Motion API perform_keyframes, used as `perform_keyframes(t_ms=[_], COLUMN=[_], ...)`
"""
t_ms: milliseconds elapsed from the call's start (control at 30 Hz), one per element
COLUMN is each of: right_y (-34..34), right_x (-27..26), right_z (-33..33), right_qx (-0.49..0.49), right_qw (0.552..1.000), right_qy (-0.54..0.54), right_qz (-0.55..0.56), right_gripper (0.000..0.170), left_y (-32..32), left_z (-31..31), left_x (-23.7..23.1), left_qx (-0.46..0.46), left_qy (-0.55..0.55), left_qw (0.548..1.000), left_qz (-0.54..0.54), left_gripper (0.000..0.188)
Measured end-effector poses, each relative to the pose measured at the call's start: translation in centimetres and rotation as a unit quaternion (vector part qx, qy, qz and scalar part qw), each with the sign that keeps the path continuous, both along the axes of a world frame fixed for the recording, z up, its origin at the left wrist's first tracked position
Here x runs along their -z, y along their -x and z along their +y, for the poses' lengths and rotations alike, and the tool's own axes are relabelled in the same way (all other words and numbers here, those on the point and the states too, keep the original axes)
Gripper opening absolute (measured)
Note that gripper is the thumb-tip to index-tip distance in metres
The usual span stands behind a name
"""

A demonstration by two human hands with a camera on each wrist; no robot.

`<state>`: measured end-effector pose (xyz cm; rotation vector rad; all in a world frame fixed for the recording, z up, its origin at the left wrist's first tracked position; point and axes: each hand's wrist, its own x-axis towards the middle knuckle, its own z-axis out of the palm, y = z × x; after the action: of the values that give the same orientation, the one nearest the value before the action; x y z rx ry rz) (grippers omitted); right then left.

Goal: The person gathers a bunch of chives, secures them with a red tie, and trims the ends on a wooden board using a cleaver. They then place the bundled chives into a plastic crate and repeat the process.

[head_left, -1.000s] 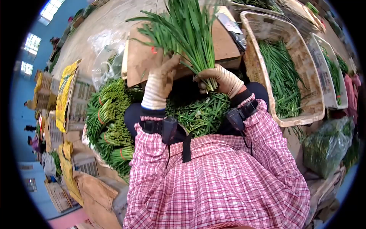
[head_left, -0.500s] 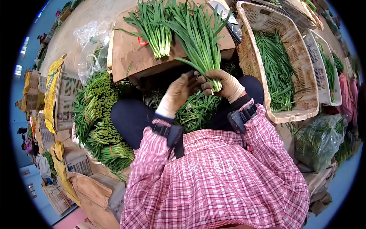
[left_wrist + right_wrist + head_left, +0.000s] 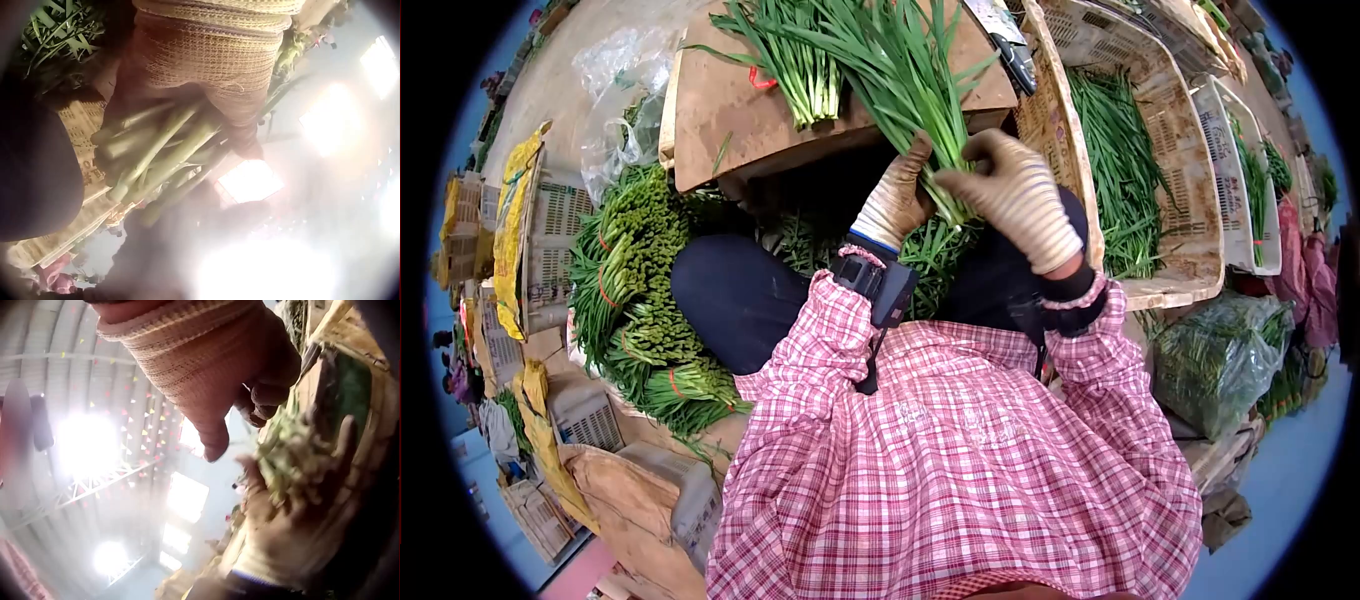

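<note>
In the head view, my gloved left hand (image 3: 897,200) grips a bunch of garlic chives (image 3: 930,115) near its pale stem ends. Their long flat leaves point away over the box. Those stems (image 3: 159,147) fill the palm in the left wrist view, with the thumb along one side. Close beside the bunch is my gloved right hand (image 3: 1020,195), thumb and forefinger apart. The right wrist view shows that hand (image 3: 215,381) with its thumb stretched out and fingers loosely bent, a gap between it and the stem ends (image 3: 287,456). Loose greens lie in the lap below.
A second bunch of chives (image 3: 805,75) and a red band (image 3: 761,78) lie on the cardboard-topped box (image 3: 720,110). At its right corner is a dark-handled tool (image 3: 1015,65). A crate (image 3: 1170,290) of greens stands right; banded bunches (image 3: 635,270) are piled left.
The left hand has come over and taken the stems. The right hand, which held them before, has let go and drawn slightly right. The view has shifted a little.
</note>
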<state>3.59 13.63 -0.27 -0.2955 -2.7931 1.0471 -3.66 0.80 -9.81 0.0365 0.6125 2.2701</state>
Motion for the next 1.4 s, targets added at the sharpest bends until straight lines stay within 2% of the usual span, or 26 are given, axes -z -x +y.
perform_keyframes(t_ms=[33,67,100,167,200,300,433,500,567,633,667,700,767,800,833,900,933,967,1033,1100,1133,1167,1200,1233,1300,1400], right_y=[0.1,0.5,0.6,0.7,0.2,0.0,0.1,-0.2,-0.7,-2.1,-3.0,-4.0,-6.3,-6.4,-6.0,-5.6,-4.3,-2.9,-0.4,1.5,3.2,3.9,4.8,5.5,6.0,6.0], right_x=[-0.2,1.1,1.6,0.8,0.0,-0.2,-0.4,-0.7,0.5,1.2,0.9,0.7,-2.3,-2.9,-4.2,-3.0,-0.5,0.0,0.0,-0.8,1.5,0.9,1.3,2.1,3.3,4.5], right_z=[-0.7,-0.6,-0.3,0.1,0.3,0.8,0.5,0.0,-0.5,-0.6,-0.8,-0.8,-0.7,0.4,1.1,1.3,1.5,1.4,1.4,0.0,0.2,-0.5,-0.8,-0.8,-0.2,0.3], right_qx=[-0.032,-0.017,-0.016,0.032,0.057,0.033,0.034,0.037,0.009,-0.024,-0.059,-0.094,-0.183,-0.310,-0.362,-0.270,-0.160,-0.046,0.043,0.057,0.029,0.021,0.034,0.046,0.030,0.062], right_qw=[0.997,0.998,0.998,0.984,0.948,0.933,0.936,0.933,0.926,0.967,0.965,0.961,0.877,0.844,0.796,0.937,0.972,0.983,0.957,0.942,0.969,0.986,0.996,0.998,0.999,0.975], right_qy=[-0.074,-0.060,-0.060,0.176,0.305,0.344,0.331,0.339,0.377,0.248,0.251,0.253,0.431,0.408,0.364,0.178,0.172,0.164,0.283,0.330,0.234,0.154,0.069,-0.018,0.026,0.205], right_qz=[-0.002,0.003,0.007,-0.019,-0.075,-0.102,-0.110,-0.116,-0.013,0.053,0.058,0.062,-0.104,-0.159,-0.320,-0.130,0.012,0.064,0.047,0.025,0.072,0.067,0.049,0.030,0.023,0.065], right_gripper=[0.048,0.028,0.028,0.031,0.024,0.023,0.021,0.019,0.014,0.018,0.016,0.015,0.013,0.013,0.013,0.014,0.017,0.017,0.017,0.022,0.031,0.040,0.040,0.040,0.041,0.040], left_y=[-0.1,-0.3,-0.4,-0.2,-0.2,-0.1,-0.3,-0.4,-0.2,-0.2,-0.2,-0.4,0.2,0.1,-0.1,0.0,-0.3,-0.7,-0.8,-1.2,-1.4,-1.3,-0.6,-0.6,-0.8,-0.1], left_z=[0.1,0.3,0.4,0.1,-0.4,-0.7,-0.7,-0.4,0.2,0.3,0.2,0.1,0.0,-0.3,-0.5,-1.2,-1.5,-1.9,-2.1,-2.3,-2.2,-2.2,-2.2,-2.3,-2.4,-2.3], left_x=[-0.2,-0.5,-0.7,-0.7,-0.6,-0.5,-0.5,0.1,0.8,-0.1,-0.3,-0.5,-0.1,-0.1,-0.3,0.8,0.4,0.0,0.2,0.9,1.6,2.9,5.3,5.3,5.3,7.8], left_qx=[0.001,-0.004,-0.010,-0.026,0.000,0.039,0.050,0.015,0.009,0.005,0.000,0.005,0.038,0.034,0.029,0.051,0.047,0.043,0.055,0.054,0.034,0.013,0.023,0.024,-0.015,-0.022], left_qy=[0.000,-0.045,-0.091,-0.106,-0.109,-0.134,-0.135,0.043,0.000,-0.011,0.013,-0.023,-0.013,-0.022,-0.030,-0.101,-0.074,-0.047,-0.030,-0.032,-0.021,-0.011,0.003,0.004,0.061,0.061], left_qw=[1.000,0.999,0.995,0.994,0.994,0.988,0.988,0.999,0.999,1.000,1.000,0.999,0.999,0.999,0.999,0.993,0.996,0.998,0.998,0.998,0.998,0.997,0.996,0.996,0.996,0.994], left_qz=[0.003,0.017,0.031,0.028,-0.003,-0.061,-0.050,-0.005,-0.034,-0.011,-0.020,-0.036,-0.028,-0.016,-0.002,-0.041,-0.020,0.001,0.007,-0.021,-0.047,-0.073,-0.091,-0.090,-0.070,-0.085], left_gripper=[0.065,0.063,0.061,0.057,0.054,0.046,0.039,0.033,0.030,0.029,0.032,0.036,0.041,0.043,0.045,0.049,0.048,0.048,0.050,0.044,0.043,0.042,0.039,0.039,0.036,0.034])
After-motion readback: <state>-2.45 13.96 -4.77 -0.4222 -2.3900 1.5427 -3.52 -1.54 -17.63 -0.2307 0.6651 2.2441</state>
